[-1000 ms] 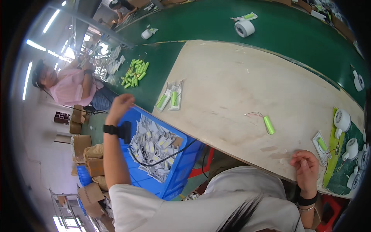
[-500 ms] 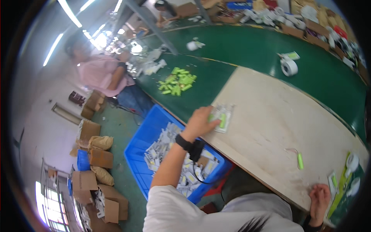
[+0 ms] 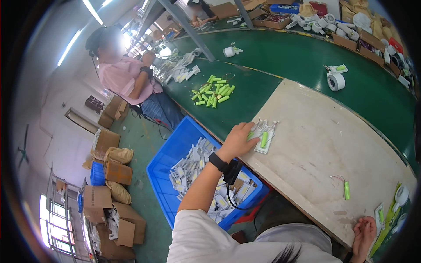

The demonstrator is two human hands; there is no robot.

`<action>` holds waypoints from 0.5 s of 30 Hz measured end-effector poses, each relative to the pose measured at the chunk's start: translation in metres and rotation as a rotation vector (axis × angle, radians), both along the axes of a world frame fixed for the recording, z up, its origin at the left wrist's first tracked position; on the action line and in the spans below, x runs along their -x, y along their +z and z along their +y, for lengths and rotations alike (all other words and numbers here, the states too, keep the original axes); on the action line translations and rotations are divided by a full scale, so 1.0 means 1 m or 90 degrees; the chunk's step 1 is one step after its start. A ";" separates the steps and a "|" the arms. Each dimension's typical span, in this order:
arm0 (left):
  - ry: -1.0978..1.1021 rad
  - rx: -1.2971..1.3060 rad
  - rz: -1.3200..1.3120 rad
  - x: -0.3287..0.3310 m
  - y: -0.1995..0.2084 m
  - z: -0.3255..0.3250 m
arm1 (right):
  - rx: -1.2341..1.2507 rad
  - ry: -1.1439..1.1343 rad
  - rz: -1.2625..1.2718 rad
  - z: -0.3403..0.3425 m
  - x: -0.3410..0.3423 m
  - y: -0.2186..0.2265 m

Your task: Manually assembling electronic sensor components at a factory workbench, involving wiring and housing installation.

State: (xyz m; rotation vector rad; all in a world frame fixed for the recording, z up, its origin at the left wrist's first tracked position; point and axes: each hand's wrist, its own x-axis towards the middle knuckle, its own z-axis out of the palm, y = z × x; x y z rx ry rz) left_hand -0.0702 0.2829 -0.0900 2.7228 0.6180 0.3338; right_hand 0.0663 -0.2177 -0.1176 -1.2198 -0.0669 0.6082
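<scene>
My left hand [image 3: 239,140] is at the near left edge of the pale work board [image 3: 302,131], its fingers and thumb closed around the side of some white plastic panels. One white panel [image 3: 262,148] beside the thumb carries a green cylindrical battery [image 3: 264,140]; another green piece shows partly under the fingers. Thin clear or white prongs stick out at the panels' far ends. My right hand [image 3: 364,234] rests at the board's right end, palm up, fingers loosely curled, with nothing visible in it. Between the hands lies a single green battery [image 3: 347,190] with thin wires.
A blue crate [image 3: 160,184] full of white panels stands below the left forearm. A pile of green batteries [image 3: 213,93] lies on the green table [image 3: 245,76]. A white round fixture [image 3: 336,82] sits beyond the board. A seated person [image 3: 127,79] works at the far left.
The view has shifted, moving the scene slightly rightward in the picture. My left hand stays at the white panels, and my right hand keeps its place at the board's end.
</scene>
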 end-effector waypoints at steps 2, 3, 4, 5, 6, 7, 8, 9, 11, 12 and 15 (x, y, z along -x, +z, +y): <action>0.000 0.005 0.000 -0.001 0.001 -0.001 | -0.003 0.002 -0.003 -0.001 0.000 0.000; 0.005 0.008 0.008 -0.001 0.002 -0.002 | -0.011 0.005 -0.004 -0.001 0.000 0.000; 0.011 0.011 0.017 -0.001 0.002 -0.003 | -0.018 0.009 -0.005 -0.002 0.001 0.000; 0.011 0.012 0.017 0.000 0.002 -0.003 | -0.018 0.009 -0.005 -0.002 0.001 0.000; 0.005 0.008 0.006 0.000 0.001 -0.003 | -0.019 0.008 -0.002 -0.001 0.001 0.001; 0.000 0.004 -0.005 0.001 0.000 -0.003 | -0.019 0.008 0.001 -0.002 0.001 0.001; 0.000 0.005 -0.004 0.001 -0.001 -0.002 | -0.019 0.008 0.001 -0.002 0.002 0.001; 0.000 0.005 -0.007 0.002 -0.001 -0.002 | -0.020 0.007 0.002 -0.002 0.002 0.001; 0.000 0.006 -0.011 0.002 -0.002 -0.002 | -0.020 0.006 0.003 -0.002 0.002 0.001; 0.002 0.007 -0.011 0.002 -0.001 -0.002 | -0.017 0.004 0.001 -0.003 0.002 0.001; 0.003 0.014 -0.011 0.001 0.000 -0.002 | -0.008 0.000 0.000 -0.003 0.002 0.001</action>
